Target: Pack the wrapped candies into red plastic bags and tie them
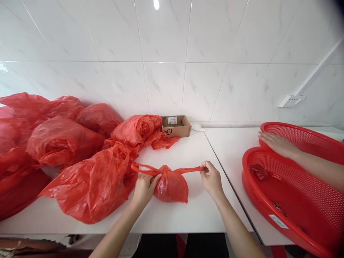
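Observation:
A small red plastic bag (172,186) lies on the white counter (188,211) in front of me, its two handles pulled out sideways. My left hand (143,190) is closed on the left handle close to the bag's neck. My right hand (211,177) pinches the end of the right handle, stretched taut. A large crumpled red bag (91,186) lies just left of my left hand.
Several full red bags (59,139) pile up at the left against the tiled wall. A small cardboard box (176,126) stands at the back. At the right lie two red mesh baskets (295,200), with another person's hand (276,143) resting on the far one.

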A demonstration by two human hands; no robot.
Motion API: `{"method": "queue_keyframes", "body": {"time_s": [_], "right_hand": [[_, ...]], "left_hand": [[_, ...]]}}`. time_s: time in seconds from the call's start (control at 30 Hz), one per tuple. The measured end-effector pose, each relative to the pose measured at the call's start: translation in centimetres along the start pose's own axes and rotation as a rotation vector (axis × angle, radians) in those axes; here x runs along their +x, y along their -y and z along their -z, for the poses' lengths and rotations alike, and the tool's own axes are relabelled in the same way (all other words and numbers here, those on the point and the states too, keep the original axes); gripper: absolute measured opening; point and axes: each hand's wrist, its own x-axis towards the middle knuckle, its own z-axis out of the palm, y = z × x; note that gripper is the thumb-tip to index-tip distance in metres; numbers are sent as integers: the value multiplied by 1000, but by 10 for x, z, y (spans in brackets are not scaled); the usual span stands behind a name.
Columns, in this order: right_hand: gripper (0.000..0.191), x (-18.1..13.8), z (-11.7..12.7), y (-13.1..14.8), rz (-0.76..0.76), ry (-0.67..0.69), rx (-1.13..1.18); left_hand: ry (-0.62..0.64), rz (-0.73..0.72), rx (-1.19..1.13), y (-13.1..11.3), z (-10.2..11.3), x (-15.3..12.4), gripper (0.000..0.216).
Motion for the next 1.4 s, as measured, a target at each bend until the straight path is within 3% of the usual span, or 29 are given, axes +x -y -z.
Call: {"method": "queue_keyframes", "body": {"time_s": [0.1, 0.23, 0.37, 0.67, 0.8, 0.87, 1.03, 1.4], "right_hand": [[13, -9, -6, 8, -30, 107, 49], [21, -32, -33, 24, -53, 269, 67], [9, -35, -39, 26, -33, 317, -11], [19, -18, -9, 9, -25, 248, 15], [22, -24, -19, 8, -64, 150, 28], [28, -28, -31, 9, -70, 145, 5], [31, -34, -57, 3, 1, 148, -124], [22, -29, -55, 2, -14, 127, 13]], "left_hand": [[13, 29, -22, -3, -8, -16, 34], [47, 67, -39, -12, -20, -26, 36], [68, 125, -35, -13, -20, -27, 44], [51, 213, -119, -20, -23, -37, 43], [-15, 241, -90, -23, -28, -33, 30], [-32, 217, -94, -24, -30, -26, 35], [125, 131, -213, -22, -34, -7, 31], [83, 241, -284, -14, -44, -1, 33]]}}
